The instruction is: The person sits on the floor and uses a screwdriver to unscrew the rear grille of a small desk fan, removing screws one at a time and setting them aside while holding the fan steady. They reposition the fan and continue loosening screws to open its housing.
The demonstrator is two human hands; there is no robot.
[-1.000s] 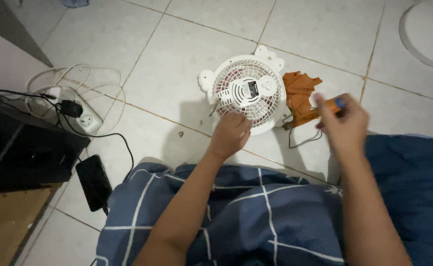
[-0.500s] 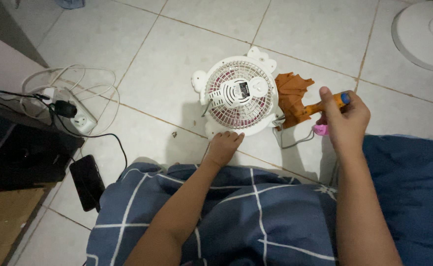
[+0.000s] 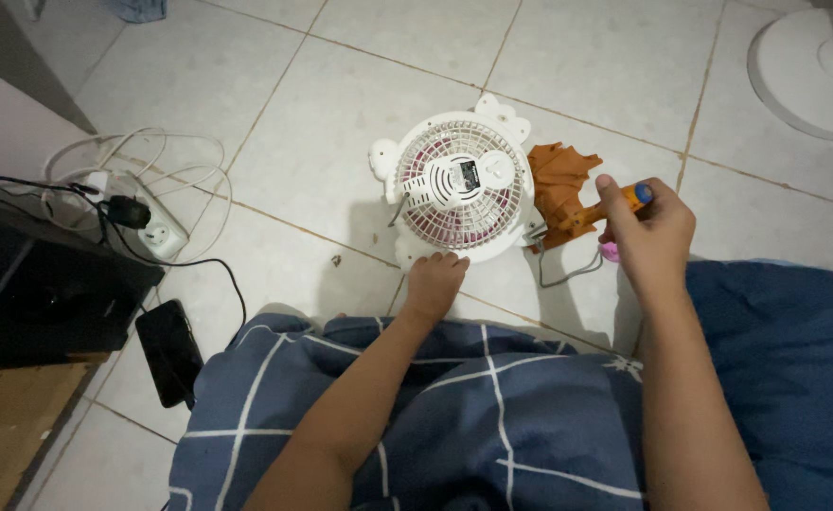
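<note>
A small round white plastic fan [image 3: 461, 186] lying on the tiled floor [image 3: 322, 123] is touched at its near edge by the left hand [image 3: 434, 279]; an orange-handled screwdriver [image 3: 606, 210] is gripped in the right hand [image 3: 650, 234].

Both forearms are bare, no sleeves, no watch or rings showing. A dark blue cloth [image 3: 454, 416] with thin white checked lines covers the lap.
</note>
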